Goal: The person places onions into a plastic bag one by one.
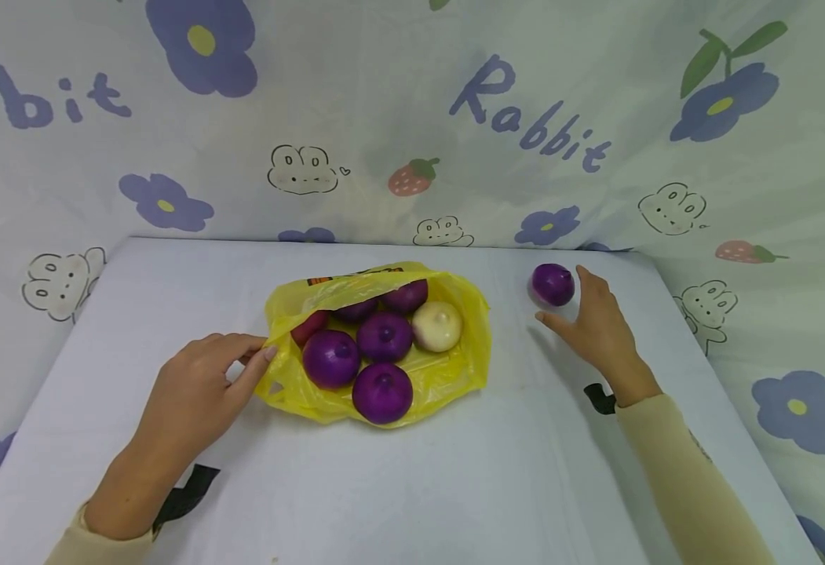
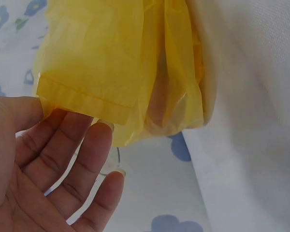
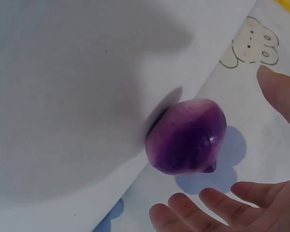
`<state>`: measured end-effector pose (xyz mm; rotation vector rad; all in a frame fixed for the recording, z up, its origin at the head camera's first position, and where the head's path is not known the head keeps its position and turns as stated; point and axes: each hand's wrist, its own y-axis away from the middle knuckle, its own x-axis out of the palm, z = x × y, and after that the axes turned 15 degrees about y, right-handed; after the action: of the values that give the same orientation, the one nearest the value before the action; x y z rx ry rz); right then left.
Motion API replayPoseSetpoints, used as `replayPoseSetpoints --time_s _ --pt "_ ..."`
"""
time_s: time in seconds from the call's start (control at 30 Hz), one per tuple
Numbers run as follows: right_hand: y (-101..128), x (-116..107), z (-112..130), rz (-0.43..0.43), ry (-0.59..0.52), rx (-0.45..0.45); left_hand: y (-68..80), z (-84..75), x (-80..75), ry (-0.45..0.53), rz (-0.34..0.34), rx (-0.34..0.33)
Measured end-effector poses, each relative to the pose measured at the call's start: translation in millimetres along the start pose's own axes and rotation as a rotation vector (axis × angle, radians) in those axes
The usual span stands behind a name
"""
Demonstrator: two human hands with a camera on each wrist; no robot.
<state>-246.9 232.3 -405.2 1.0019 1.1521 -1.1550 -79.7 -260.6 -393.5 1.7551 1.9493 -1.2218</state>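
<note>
A yellow plastic bag (image 1: 454, 369) lies on the table with its mouth open toward me. Inside it are several purple onions (image 1: 330, 359) and one pale onion (image 1: 437, 326). My left hand (image 1: 196, 388) pinches the bag's left edge between thumb and fingers; the left wrist view shows the yellow film (image 2: 92, 63) held there. One purple onion (image 1: 553, 285) sits alone on the table to the right of the bag. Beside it is my right hand (image 1: 599, 329), thumb and fingers spread apart. The right wrist view shows a gap between the lone onion (image 3: 188, 137) and the fingers (image 3: 217, 205).
A white cloth covers the table (image 1: 469, 486). Behind it hangs a patterned curtain (image 1: 370, 102) with flowers, rabbits and lettering, close to the table's back edge. Dark straps (image 1: 189, 493) show near both wrists.
</note>
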Motion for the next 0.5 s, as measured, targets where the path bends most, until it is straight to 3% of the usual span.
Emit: replayPoseSetpoints --time_s 0.3,0.5 --pt "-14.4 6.8 -14.6 0.041 0.003 0.015 -1.4 -0.8 1.6 0.008 0.012 -0.012" --pt "-28.2 12.8 -20.7 0.078 -0.057 0.014 -1.4 -1.1 -1.4 0.002 -0.006 0.004"
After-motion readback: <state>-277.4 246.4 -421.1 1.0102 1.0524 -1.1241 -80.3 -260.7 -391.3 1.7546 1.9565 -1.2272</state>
